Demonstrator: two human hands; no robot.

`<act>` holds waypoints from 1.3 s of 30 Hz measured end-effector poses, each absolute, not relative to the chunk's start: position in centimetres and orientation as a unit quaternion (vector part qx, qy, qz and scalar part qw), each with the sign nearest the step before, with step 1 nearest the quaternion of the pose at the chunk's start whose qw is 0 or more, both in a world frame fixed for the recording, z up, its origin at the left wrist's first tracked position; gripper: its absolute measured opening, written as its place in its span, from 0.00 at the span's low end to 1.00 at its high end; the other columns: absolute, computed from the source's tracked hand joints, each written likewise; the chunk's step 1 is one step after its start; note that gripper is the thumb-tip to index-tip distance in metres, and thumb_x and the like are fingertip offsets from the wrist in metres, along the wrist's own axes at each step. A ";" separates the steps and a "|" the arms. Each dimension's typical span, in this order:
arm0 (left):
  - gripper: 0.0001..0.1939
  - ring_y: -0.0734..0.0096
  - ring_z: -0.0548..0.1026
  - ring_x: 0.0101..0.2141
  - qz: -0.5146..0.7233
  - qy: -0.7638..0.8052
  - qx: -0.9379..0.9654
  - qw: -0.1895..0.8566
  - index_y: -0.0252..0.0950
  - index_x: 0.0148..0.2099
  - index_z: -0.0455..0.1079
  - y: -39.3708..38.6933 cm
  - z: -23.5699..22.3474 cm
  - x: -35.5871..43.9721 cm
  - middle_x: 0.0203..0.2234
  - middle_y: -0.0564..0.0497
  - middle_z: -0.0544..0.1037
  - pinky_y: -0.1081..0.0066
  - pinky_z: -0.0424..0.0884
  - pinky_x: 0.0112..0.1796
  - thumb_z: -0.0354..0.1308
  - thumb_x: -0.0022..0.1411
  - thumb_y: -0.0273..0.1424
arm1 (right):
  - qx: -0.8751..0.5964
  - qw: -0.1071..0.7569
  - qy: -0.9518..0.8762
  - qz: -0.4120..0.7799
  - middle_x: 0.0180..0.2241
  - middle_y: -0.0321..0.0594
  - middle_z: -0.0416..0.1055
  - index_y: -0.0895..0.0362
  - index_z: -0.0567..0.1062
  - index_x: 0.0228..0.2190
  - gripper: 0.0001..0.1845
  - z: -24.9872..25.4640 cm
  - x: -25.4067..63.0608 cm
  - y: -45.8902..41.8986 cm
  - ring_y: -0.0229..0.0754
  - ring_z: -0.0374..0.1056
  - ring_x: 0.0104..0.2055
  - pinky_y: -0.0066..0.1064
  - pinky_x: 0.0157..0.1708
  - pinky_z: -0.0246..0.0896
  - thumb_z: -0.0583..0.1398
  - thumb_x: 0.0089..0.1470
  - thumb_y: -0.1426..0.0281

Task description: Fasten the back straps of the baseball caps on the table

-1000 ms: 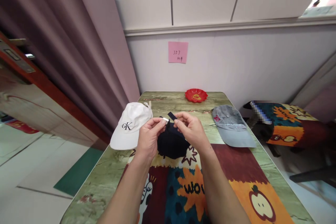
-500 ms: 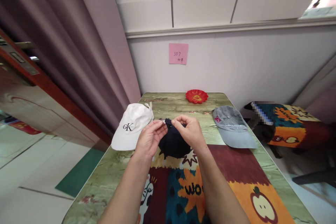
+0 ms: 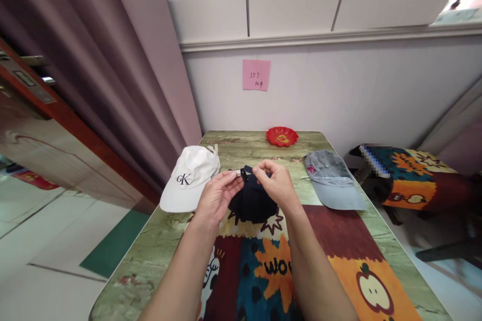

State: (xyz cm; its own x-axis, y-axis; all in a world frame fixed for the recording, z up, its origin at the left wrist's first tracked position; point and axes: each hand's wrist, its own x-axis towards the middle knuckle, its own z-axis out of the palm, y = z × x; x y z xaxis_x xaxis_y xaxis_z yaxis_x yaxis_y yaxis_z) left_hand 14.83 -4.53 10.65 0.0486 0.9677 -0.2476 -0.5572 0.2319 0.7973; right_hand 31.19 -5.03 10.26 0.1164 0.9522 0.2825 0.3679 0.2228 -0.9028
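Observation:
A dark navy cap (image 3: pixel 251 203) lies at the middle of the table, its back strap turned away from me. My left hand (image 3: pixel 218 196) pinches the strap's left end, where a small metal buckle shows. My right hand (image 3: pixel 274 183) pinches the strap's other end just beside it. Both hands rest on the cap's rear, fingers closed. A white cap with a dark logo (image 3: pixel 190 177) lies to the left of my hands. To the right lies a grey cap (image 3: pixel 331 179).
A red dish (image 3: pixel 282 136) sits at the table's far edge under a pink note (image 3: pixel 256 74) on the wall. A bright cartoon cloth (image 3: pixel 301 266) covers the near table. A purple curtain (image 3: pixel 113 60) hangs left. A chair with a similar cloth (image 3: pixel 410 175) stands right.
My hands have come closer together and lowered onto the cap. The strap end that stuck up a second ago is now held down between my fingers.

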 end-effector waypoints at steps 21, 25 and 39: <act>0.10 0.68 0.80 0.30 0.548 0.418 0.328 0.646 0.30 0.33 0.75 -5.4 10.9 15.2 0.27 0.48 0.81 0.67 0.79 0.38 0.72 0.47 0.24 | -0.506 0.467 -0.645 0.333 0.22 0.33 0.70 0.56 0.73 0.23 0.11 10.3 32.2 -5.2 0.35 0.61 0.25 0.25 0.25 0.52 0.60 0.53 0.63; 0.10 0.68 0.80 0.30 0.543 0.420 0.332 0.647 0.30 0.33 0.76 -5.3 10.9 15.3 0.27 0.48 0.81 0.69 0.79 0.36 0.72 0.47 0.25 | -0.498 0.475 -0.644 0.334 0.21 0.33 0.70 0.56 0.74 0.23 0.12 10.1 32.2 -5.0 0.35 0.61 0.24 0.25 0.25 0.53 0.60 0.52 0.63; 0.06 0.69 0.79 0.28 0.533 0.425 0.303 0.665 0.29 0.32 0.74 -4.7 11.1 14.8 0.25 0.47 0.80 0.69 0.78 0.35 0.68 0.50 0.20 | -0.478 0.471 -0.639 0.375 0.22 0.35 0.73 0.57 0.76 0.28 0.14 9.8 32.2 -4.8 0.35 0.65 0.24 0.25 0.25 0.56 0.60 0.55 0.59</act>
State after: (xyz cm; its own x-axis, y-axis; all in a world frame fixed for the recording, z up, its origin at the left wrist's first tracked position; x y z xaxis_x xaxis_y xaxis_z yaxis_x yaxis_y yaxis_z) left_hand 14.79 -4.71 11.07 0.0692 0.9677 -0.2423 -0.4516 0.2470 0.8574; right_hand 32.22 -4.84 9.80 -0.0977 0.9650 0.2433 0.2573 0.2606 -0.9305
